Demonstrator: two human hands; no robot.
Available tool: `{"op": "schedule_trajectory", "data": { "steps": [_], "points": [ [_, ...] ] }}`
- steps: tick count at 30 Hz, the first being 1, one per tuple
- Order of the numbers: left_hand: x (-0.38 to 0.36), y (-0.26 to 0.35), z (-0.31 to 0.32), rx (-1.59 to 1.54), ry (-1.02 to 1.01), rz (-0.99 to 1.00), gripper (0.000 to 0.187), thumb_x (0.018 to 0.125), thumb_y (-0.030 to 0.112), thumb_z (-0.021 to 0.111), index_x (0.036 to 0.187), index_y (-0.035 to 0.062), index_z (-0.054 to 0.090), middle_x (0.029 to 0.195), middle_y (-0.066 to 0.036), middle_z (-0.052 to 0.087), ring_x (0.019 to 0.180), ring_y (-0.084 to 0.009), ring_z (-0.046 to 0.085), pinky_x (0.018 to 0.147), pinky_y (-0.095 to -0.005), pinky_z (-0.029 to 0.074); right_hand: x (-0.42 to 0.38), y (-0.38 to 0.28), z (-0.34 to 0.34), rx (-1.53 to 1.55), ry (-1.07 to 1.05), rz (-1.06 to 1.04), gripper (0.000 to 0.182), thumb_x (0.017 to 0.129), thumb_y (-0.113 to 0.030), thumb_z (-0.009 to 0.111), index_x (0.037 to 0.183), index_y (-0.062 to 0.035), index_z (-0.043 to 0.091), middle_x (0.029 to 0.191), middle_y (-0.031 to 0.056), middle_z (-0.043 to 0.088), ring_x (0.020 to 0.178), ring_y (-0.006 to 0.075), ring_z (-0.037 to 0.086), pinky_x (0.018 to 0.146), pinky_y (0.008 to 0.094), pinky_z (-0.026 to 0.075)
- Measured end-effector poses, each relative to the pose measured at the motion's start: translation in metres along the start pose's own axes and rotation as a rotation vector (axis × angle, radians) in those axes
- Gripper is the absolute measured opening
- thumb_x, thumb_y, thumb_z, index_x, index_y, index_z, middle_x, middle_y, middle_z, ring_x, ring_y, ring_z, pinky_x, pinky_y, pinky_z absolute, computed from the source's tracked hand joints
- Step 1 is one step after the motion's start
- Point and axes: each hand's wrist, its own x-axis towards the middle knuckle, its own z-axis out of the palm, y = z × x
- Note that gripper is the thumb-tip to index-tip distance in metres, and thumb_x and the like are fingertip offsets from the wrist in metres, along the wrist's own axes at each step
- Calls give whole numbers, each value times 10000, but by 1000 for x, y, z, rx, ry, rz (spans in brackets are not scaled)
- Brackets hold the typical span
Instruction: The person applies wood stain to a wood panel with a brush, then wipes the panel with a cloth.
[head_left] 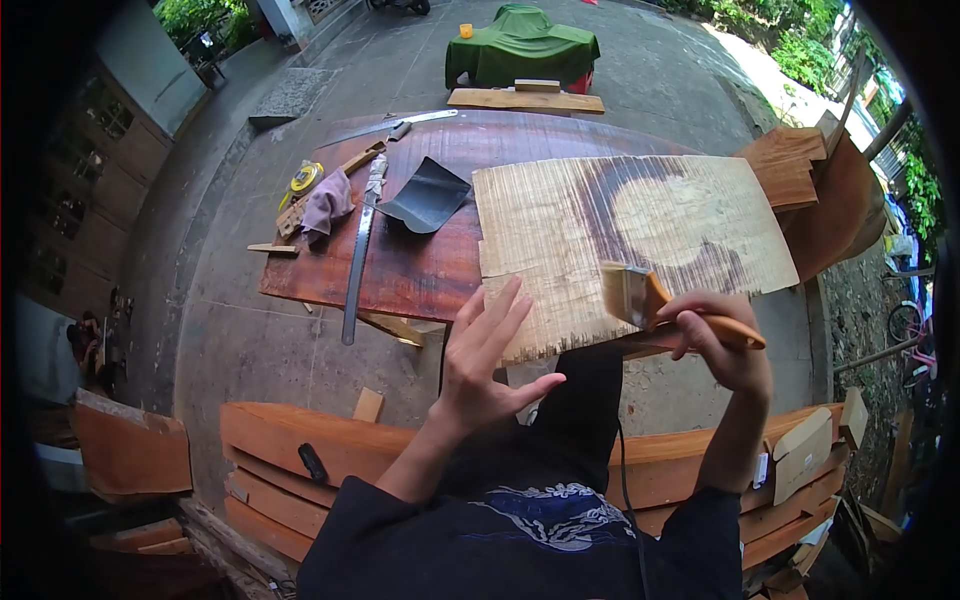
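My right hand (pixel 722 335) is wrapped round the orange wooden handle of a flat paintbrush (pixel 640 297). The brush's pale bristles overlap the near part of a thin, light wooden board (pixel 540 215). A dark curved stain (pixel 600 190) runs across the board's middle and right, and its near edge is ragged. My left hand (pixel 490 350) is raised with its fingers spread, fingertips close to the board's near left corner, and holds nothing. The board lies on a reddish-brown wooden table (pixel 420 275).
On the table's left are a black sheet (pixel 425 195), saw blade (pixel 358 270), purple cloth (pixel 326 205) and yellow tape measure (pixel 306 178). Another saw (pixel 420 118) lies at the back. Brown planks (pixel 790 165) stand at the right. Stacked timber (pixel 300 430) is near me; a green cover (pixel 520 50) is beyond.
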Motion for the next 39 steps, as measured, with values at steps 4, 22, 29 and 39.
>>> {"op": "schedule_trajectory", "data": {
  "steps": [4,22,29,39],
  "points": [
    [13,15,6,-111,113,5,873,721,392,989,1420,0,643,1394,-219,691,1279,-367,674,1107,-515,506,22,1,55,36,-223,-197,200,1011,-108,723,1183,-18,773,989,119,805,825,167,786,726,292,610],
    [-35,-101,-145,817,378,-571,771,748,430,963,1320,-24,715,1034,-170,720,977,-386,695,889,-489,546,17,141,-2,-11,921,-109,176,1022,-51,749,1194,-17,728,886,-8,711,652,26,589,583,204,478],
    [-24,-120,-136,801,211,-554,747,769,526,927,1249,-22,761,982,-183,722,949,-382,683,880,-486,547,11,142,-3,-61,916,-82,109,1021,-95,774,1110,-33,756,831,-19,691,665,39,601,608,214,495],
    [26,-178,-138,743,163,-518,507,946,466,792,1185,19,808,1443,-219,628,1358,-404,575,1151,-495,445,13,139,2,29,913,-121,104,1008,-109,786,1077,-38,755,838,-34,699,681,33,610,600,207,495]
  ]
}}
